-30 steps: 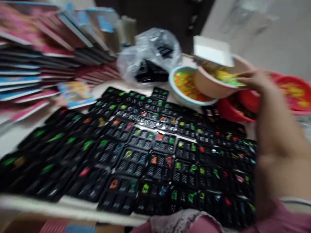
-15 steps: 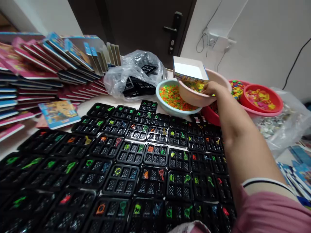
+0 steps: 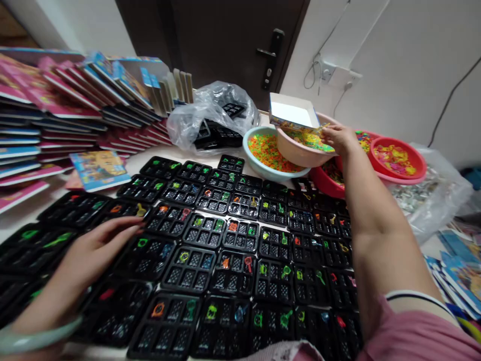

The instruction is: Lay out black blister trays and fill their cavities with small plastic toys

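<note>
Several black plastic trays [image 3: 205, 233] with small coloured pieces in their compartments cover the table. My left hand [image 3: 93, 253] lies flat on the trays at the lower left, fingers apart, with a pale green bangle on the wrist. My right hand [image 3: 336, 138] reaches far back over a beige bowl [image 3: 296, 153] of yellow and green pieces, its fingers closed at the bowl's rim. I cannot tell what they pinch. A white box lid [image 3: 291, 111] leans in that bowl.
A light blue bowl [image 3: 253, 163] of orange and green pieces sits left of the beige one. Red bowls [image 3: 398, 160] stand at the right. A clear bag [image 3: 214, 113] holds more black trays. Stacked booklets [image 3: 56, 120] fill the left, and more lie at the right edge.
My left hand has come into view and settled on the trays at the lower left. My right hand has shifted slightly right along the beige bowl's rim.
</note>
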A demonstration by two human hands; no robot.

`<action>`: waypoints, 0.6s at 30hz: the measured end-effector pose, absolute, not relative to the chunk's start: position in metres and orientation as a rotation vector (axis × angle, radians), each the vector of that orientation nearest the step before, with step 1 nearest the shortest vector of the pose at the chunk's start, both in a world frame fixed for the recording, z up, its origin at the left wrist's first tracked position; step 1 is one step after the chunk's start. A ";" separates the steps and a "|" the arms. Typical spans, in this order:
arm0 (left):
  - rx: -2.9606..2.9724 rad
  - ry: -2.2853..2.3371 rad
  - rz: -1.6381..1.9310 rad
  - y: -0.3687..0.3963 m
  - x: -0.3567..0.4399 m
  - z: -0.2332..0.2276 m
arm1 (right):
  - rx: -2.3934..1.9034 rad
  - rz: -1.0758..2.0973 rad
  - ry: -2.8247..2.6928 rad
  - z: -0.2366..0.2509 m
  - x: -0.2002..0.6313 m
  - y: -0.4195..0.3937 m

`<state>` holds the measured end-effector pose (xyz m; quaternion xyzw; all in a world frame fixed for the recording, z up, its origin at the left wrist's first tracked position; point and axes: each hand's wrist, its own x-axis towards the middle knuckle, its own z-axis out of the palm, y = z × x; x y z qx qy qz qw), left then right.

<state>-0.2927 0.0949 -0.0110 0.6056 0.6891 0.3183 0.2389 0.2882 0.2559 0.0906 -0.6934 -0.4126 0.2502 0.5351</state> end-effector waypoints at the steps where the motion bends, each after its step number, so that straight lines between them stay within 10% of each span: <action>1: 1.582 1.771 0.856 0.099 -0.279 -0.012 | -1.588 0.668 -1.054 0.091 0.273 0.250; 9: 1.251 1.022 1.118 0.051 -0.164 -0.020 | -1.347 1.607 -1.600 0.022 0.059 0.135; 18: 0.730 1.195 1.269 -0.039 -0.232 -0.079 | -1.144 2.206 -1.397 -0.067 -0.085 0.048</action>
